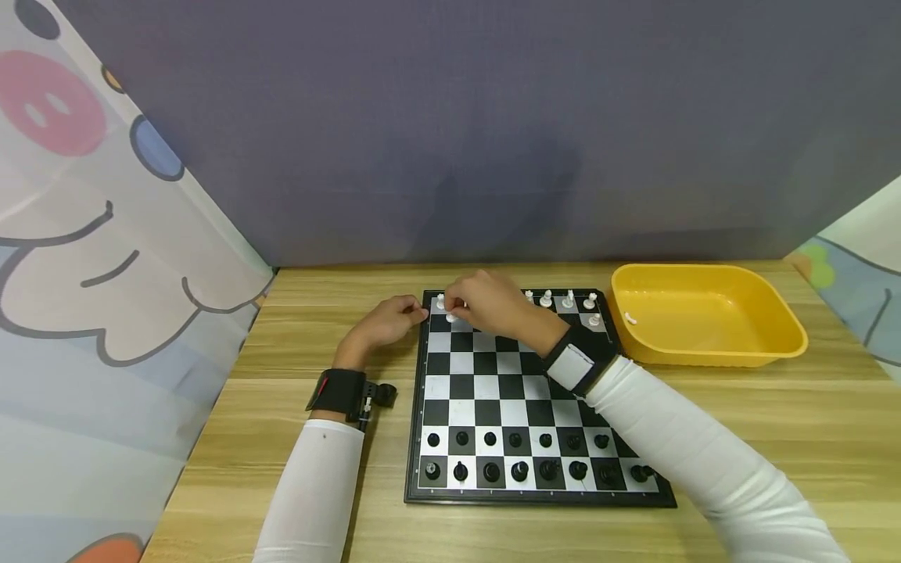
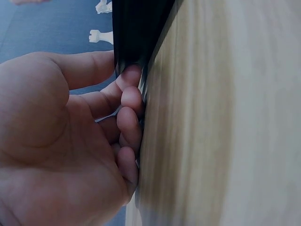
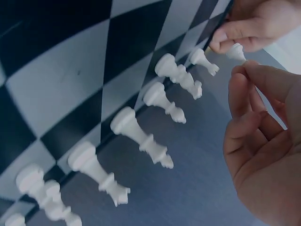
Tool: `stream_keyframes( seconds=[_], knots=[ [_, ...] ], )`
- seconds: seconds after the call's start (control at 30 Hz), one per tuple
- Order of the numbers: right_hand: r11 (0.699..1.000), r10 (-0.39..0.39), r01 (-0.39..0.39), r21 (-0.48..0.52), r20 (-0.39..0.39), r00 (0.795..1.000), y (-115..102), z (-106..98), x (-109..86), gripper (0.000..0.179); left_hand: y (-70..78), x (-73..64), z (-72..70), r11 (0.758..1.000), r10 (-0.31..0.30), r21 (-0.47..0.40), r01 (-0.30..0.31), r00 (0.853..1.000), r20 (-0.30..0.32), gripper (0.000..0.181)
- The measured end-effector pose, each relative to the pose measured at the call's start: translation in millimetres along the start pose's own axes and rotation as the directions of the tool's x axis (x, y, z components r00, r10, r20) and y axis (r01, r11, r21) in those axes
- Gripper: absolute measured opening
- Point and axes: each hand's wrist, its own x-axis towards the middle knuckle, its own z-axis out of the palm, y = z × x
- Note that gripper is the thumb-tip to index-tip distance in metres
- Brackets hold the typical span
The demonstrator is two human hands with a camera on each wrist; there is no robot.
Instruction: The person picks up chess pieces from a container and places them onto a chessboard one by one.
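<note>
A chessboard (image 1: 463,362) lies on the table, with white pieces at its far edge. Over the far left corner, my right hand (image 1: 489,301) pinches a white pawn (image 3: 236,52) by its top between thumb and fingertip. My left hand (image 1: 389,319) grips the board's left rim near that corner; in the left wrist view the thumb and fingers close on the dark edge (image 2: 136,28). A white rook (image 1: 439,302) stands on the corner square between the hands. Beside it in the right wrist view is a white knight (image 3: 178,75), then taller pieces along the row.
Black pieces (image 1: 519,471) fill the two near rows. One white pawn (image 1: 594,320) stands toward the far right. Right of the board, a yellow tub (image 1: 711,358) holds a small white piece (image 1: 629,318). A grey wall (image 1: 422,156) rises behind the wooden table (image 1: 303,313).
</note>
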Motion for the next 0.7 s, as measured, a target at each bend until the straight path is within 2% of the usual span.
stream_keyframes(
  seconds=[0.4, 0.7],
  knots=[
    [0.999, 0.03, -0.029, -0.027, 0.057, 0.998, -4, 18, 14.0, 0.007, 0.2, -0.6, 0.7, 0.999, -0.014, -0.03, 0.015, 1.0, 0.01, 0.026],
    [0.998, 0.054, -0.052, -0.039, 0.054, 0.997, -3, 23, 15.6, 0.009, 0.3, 2.3, 3.0, 1.0, -0.011, -0.005, 0.011, 1.0, 0.009, 0.026]
  ],
)
